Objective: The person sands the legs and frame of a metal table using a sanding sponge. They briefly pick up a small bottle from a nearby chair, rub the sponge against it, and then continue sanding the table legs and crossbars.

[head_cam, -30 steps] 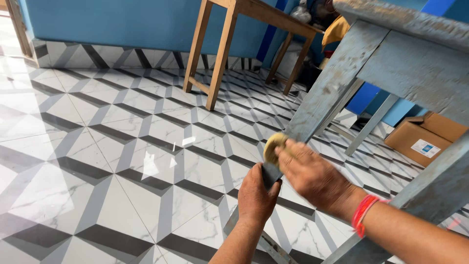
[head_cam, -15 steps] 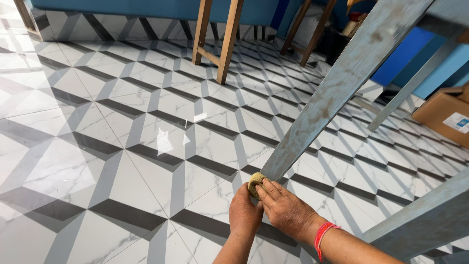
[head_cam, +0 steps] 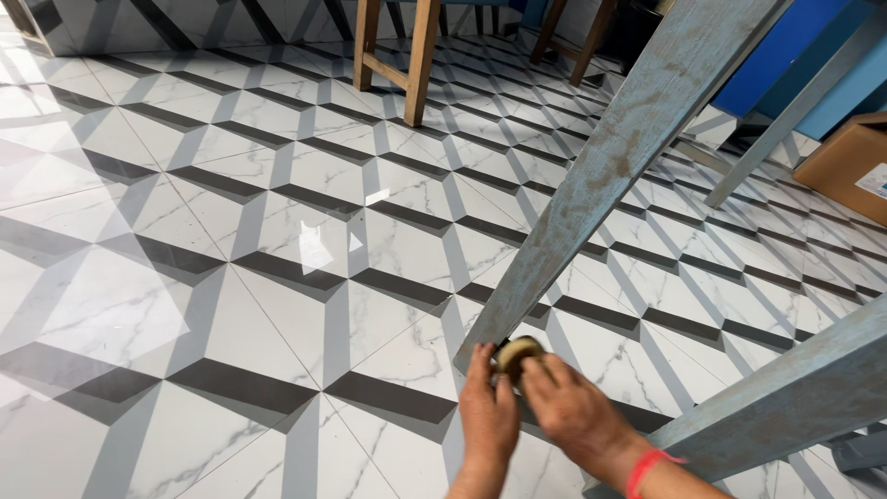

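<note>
A small round pad (head_cam: 517, 354), tan and yellowish with a darker rim, is being pressed against the foot of a slanting leg (head_cam: 610, 166). The pad is looking worn and dull, disc-shaped, and only its upper edge and part of its face are being shown; the rest is being covered by the hands. It is being held low down, just above the floor (head_cam: 231, 277), right where the leg is ending.

The leg is being seen as a long wooden bar painted pale blue-grey. Its paint is being shown rubbed thin in patches, with brown wood coming through about halfway up and along the edges.

The right hand (head_cam: 577, 416) is being kept curled over the pad, its fingers (head_cam: 540, 374) closed on it from the right. A red band (head_cam: 651, 467) is being worn at that wrist. The left hand (head_cam: 488, 411) is being held just beside it, fingers bent toward the foot of the leg; whether they are gripping the leg or only resting against it cannot be told, since the thumb side is being hidden.

A second blue-grey bar (head_cam: 795, 397) is being seen crossing the lower right corner. Farther back, a plain wooden table (head_cam: 420, 55) is being shown standing on the grey-and-white tiled floor, and a cardboard box (head_cam: 845, 162) is lying at the right edge.
</note>
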